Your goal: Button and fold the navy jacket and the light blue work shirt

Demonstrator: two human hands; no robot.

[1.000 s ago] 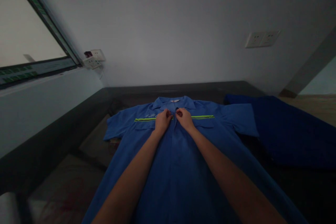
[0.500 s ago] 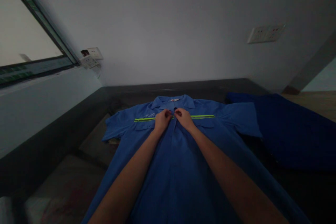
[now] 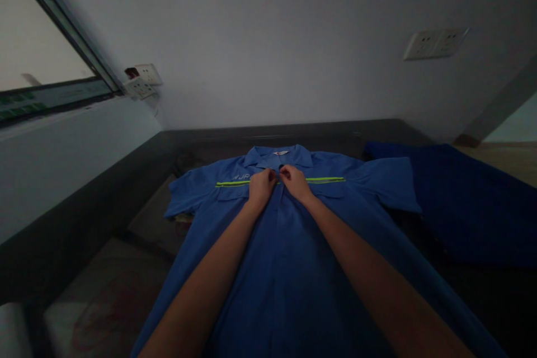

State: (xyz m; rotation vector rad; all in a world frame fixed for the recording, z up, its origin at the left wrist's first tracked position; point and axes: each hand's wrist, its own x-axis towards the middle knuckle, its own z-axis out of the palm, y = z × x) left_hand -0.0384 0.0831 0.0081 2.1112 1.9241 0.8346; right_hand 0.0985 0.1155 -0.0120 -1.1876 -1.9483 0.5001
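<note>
- Head view, shirt: a blue short-sleeved work shirt (image 3: 274, 274) is lying front up on a dark tabletop (image 3: 344, 137), its collar (image 3: 304, 156) pointing toward the wall (image 3: 268, 50) and its body running back toward the wearer.
- Placement: the sleeves are spreading out to both sides, which is probably keeping the chest flat and the center front within easy reach of both hands.
- Left hand: the left hand (image 3: 262, 185) is pinching at the center front, just below the collar. Its grip is narrow and appears to be holding the shirt fabric.
- Right hand: the right hand (image 3: 293, 182) is mirroring it on the other side of the center front, its grip also narrow and apparently holding fabric. The fingertips are sitting close together; the pictures are not showing whether a button is between them.
- Hold: the paired pinch is presumably controlling both front edges at one spot.
- Materials: the cloth is looking matte and thin, with soft creases forming near the sleeves. A yellow-green stripe (image 3: 325, 180) is crossing the chest above a flat pocket flap (image 3: 331, 192); pale lettering (image 3: 240, 177) is running above the stripe's other half. A white label (image 3: 281, 152) is showing inside the collar.
- Surroundings: a darker blue cloth (image 3: 470, 207) is lying beside the shirt, at the right of the view. White socket plates (image 3: 436, 43) are sitting on the smooth, pale wall.
</note>
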